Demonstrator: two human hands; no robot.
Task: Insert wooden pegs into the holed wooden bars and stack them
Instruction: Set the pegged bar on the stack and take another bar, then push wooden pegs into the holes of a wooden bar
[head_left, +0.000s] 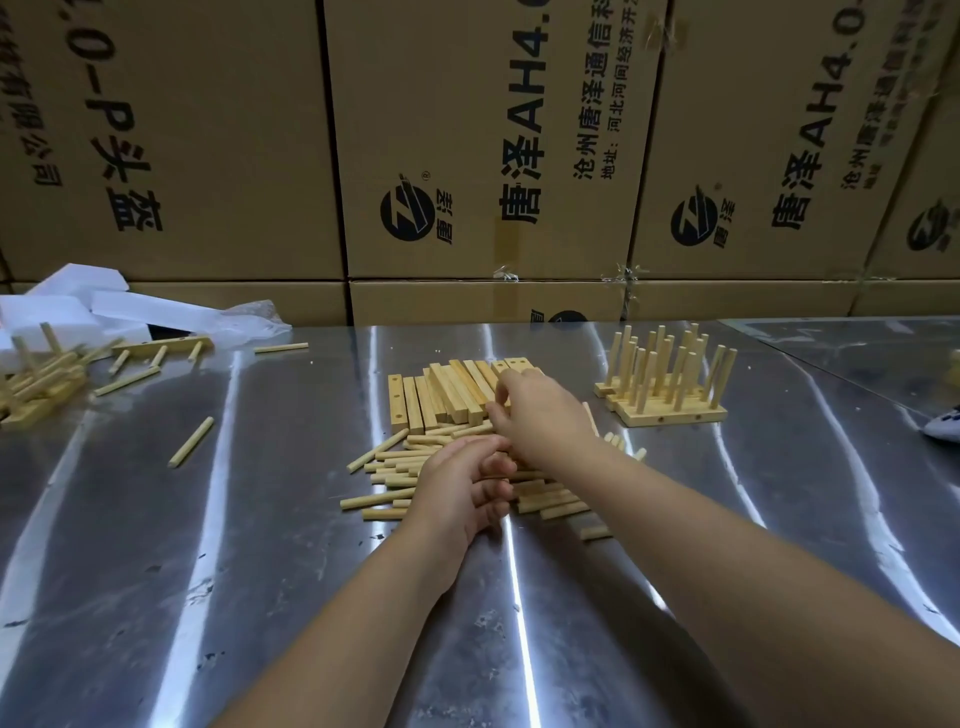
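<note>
A row of holed wooden bars (441, 389) lies side by side at the table's middle. Just in front of it is a loose heap of wooden pegs (395, 462). My right hand (545, 415) reaches over the right end of the row, its thumb and fingertips pinching the near end of a bar. My left hand (462, 483) rests on the peg heap with its fingers curled inward; whether it holds pegs is hidden. To the right stands a stack of bars with upright pegs (670, 410).
A shiny metal table (260, 545) carries everything. A jumble of pegged bars (41, 384) and white foam pieces (78, 306) sit at the far left, with stray pegs (191, 441) nearby. Cardboard boxes (467, 156) wall off the back. A white and blue object (945, 423) shows at the right edge.
</note>
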